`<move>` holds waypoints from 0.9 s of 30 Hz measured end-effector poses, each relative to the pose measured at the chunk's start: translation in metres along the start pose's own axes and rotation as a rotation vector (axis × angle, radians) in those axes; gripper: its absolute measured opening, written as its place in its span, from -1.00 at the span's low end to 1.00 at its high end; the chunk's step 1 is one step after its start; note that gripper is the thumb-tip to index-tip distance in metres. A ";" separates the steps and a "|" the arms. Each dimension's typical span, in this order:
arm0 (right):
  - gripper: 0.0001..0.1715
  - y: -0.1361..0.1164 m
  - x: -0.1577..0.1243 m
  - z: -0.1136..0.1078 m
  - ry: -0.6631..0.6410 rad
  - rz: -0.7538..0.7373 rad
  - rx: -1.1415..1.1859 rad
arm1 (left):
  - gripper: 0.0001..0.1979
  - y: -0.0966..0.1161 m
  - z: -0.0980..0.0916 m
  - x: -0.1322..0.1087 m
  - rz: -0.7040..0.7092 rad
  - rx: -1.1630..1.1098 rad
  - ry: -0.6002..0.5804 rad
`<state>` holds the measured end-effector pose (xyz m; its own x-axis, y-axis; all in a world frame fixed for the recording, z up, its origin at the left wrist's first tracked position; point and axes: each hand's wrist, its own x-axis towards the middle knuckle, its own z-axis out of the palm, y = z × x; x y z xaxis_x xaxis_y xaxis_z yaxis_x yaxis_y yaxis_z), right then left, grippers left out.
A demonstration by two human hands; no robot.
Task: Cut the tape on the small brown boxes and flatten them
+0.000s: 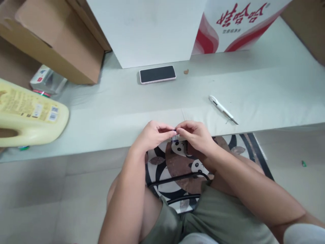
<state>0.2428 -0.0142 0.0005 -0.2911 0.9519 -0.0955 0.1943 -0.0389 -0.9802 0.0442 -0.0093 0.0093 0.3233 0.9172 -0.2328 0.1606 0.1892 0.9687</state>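
Observation:
My left hand (pixel 153 135) and my right hand (pixel 195 135) meet at the near edge of a pale sheet (pixel 162 105) spread on the floor. Both pinch one small dark object (pixel 175 131) between their fingertips; it is too small to name. A little light piece (pixel 175 137) shows just under the fingers. My knees and green shorts (pixel 203 217) fill the bottom of the view.
A white utility knife (pixel 222 109) lies to the right on the sheet. A phone (pixel 157 74) lies face up ahead, beside a white box (pixel 149 30) and a red-and-white carton (pixel 236 23). A yellow jug (pixel 27 115) and cardboard boxes (pixel 58 40) stand at the left. A patterned mat (pixel 177 166) lies under my legs.

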 end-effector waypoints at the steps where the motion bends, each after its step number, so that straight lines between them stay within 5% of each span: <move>1: -0.78 0.001 0.001 -0.002 -0.005 0.006 0.018 | -0.86 0.000 0.002 0.002 0.003 -0.006 0.028; 7: -0.84 -0.001 0.003 0.002 0.161 -0.098 -0.159 | -0.88 -0.002 0.022 0.012 0.110 -0.077 0.234; 12: -0.81 -0.005 -0.001 0.015 0.323 -0.262 -0.370 | -0.82 -0.003 0.042 0.015 0.053 -0.372 0.382; 20: -0.68 -0.001 -0.006 0.028 0.318 -0.496 -0.577 | -0.81 0.002 0.045 0.005 0.035 -0.604 0.534; 27: -0.78 0.005 -0.011 0.035 0.291 -0.751 -0.641 | -0.74 -0.001 0.036 0.007 0.073 -0.820 0.617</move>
<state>0.2142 -0.0351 -0.0094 -0.3220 0.7039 0.6331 0.5442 0.6848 -0.4846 0.0797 -0.0153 0.0031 -0.2659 0.9128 -0.3101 -0.6009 0.0946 0.7937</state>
